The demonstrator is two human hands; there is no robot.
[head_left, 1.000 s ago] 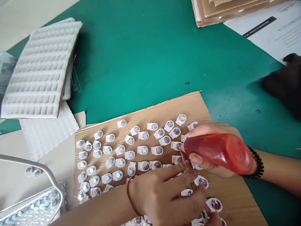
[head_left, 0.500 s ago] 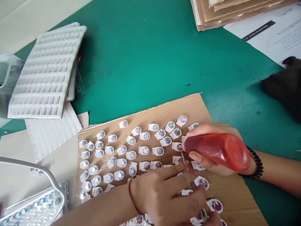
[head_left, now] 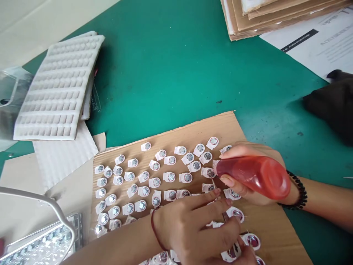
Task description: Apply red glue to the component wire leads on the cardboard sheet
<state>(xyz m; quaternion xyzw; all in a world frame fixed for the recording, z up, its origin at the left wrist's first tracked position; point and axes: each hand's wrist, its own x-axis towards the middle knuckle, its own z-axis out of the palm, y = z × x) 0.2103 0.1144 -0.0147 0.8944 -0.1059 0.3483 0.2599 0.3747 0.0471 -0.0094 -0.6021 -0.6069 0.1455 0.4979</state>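
Observation:
My right hand (head_left: 245,191) is wrapped round a red squeeze bottle (head_left: 250,176), lying nearly level with its tip pointing left. Its tip meets one of the small round metal pieces (head_left: 209,172) stuck on white tabs. My left hand (head_left: 198,228) is closed on slim metal tweezers (head_left: 213,181), whose points reach that same piece beside the bottle tip. Fingers cover much of the tweezers' length. Many such tabbed pieces stand in loose rows on a cardboard sheet (head_left: 264,235), some hidden under my left hand and forearm.
White moulded trays (head_left: 59,86) are stacked at left on the green table (head_left: 165,73). A clear tray of shiny parts (head_left: 41,243) lies lower left, behind a pale curved cable (head_left: 55,206). Cardboard (head_left: 264,18), a printed sheet (head_left: 311,44) and black cloth (head_left: 333,105) lie at right.
The view has shifted slightly. Both hands, the bottle tip and the tweezer points stay at the same piece. The dent in the bottle's base end looks more marked.

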